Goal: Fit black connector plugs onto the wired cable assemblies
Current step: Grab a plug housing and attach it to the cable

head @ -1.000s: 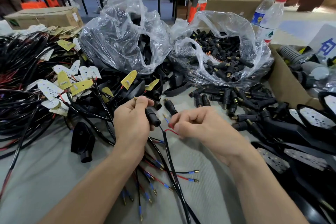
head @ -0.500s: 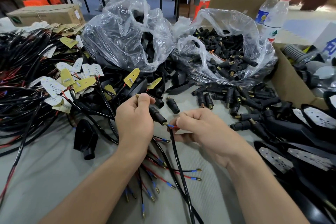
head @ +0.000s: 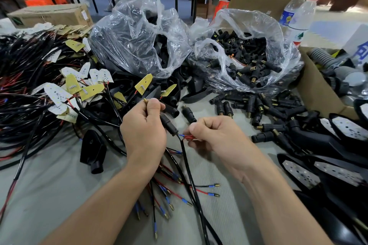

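Observation:
My left hand [head: 142, 131] grips a black connector plug [head: 168, 125], its brass tip poking out above my thumb. My right hand [head: 215, 135] pinches the red and blue wire ends [head: 186, 136] of a black cable [head: 189, 175], held right at the plug's lower opening. The cable runs down toward the front edge of the table. A spare plug [head: 189, 114] lies just behind my hands. More loose plugs [head: 264, 109] are scattered at the right, below an open plastic bag of plugs [head: 245, 61].
A heap of black cables with LED boards [head: 65, 89] fills the left. A second plastic bag [head: 137, 42] stands at the back. Loose wire ends [head: 169, 195] lie under my wrists. A cardboard box [head: 320, 93], black housings [head: 338, 145] and two water bottles [head: 300, 16] crowd the right.
My right hand has brought the red and blue wire ends up to the plug's lower opening. My left hand has tilted the plug slightly toward them.

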Demonstrator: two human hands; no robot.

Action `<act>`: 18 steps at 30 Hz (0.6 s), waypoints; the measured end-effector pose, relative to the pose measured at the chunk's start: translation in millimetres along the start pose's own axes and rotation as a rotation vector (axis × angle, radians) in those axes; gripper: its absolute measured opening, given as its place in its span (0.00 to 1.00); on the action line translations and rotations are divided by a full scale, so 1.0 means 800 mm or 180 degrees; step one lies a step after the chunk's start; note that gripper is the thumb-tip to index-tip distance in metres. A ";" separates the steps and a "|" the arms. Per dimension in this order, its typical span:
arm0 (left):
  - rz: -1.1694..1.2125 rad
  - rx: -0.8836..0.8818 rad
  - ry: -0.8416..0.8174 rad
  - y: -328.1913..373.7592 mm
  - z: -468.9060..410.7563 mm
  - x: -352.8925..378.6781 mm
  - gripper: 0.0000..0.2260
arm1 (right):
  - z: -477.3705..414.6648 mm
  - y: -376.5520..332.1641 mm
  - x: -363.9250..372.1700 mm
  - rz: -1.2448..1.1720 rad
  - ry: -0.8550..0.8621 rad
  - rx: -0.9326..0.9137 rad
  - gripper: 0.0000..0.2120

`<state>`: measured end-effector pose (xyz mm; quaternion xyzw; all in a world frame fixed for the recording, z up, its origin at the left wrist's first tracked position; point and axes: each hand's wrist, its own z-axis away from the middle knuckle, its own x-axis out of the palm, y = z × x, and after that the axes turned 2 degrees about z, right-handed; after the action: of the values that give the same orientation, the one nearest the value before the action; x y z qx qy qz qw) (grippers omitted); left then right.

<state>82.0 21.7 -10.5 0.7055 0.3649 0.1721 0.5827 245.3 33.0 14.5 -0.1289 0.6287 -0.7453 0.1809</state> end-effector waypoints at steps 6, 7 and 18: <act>-0.0008 -0.0012 0.0218 0.005 -0.001 0.000 0.16 | -0.009 0.009 0.017 -0.0107 0.0405 -0.0360 0.17; 0.0022 -0.0081 0.0218 0.003 -0.002 0.000 0.16 | -0.010 0.010 0.021 -0.0224 0.0600 -0.0381 0.17; 0.1259 -0.1241 0.0307 0.013 -0.005 0.010 0.15 | -0.004 0.007 0.044 0.0645 0.1615 -0.1174 0.09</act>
<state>88.3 29.3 -1.0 0.6286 0.2074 0.3828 0.6445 212.8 20.1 7.3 0.0935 0.7877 -0.6054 0.0653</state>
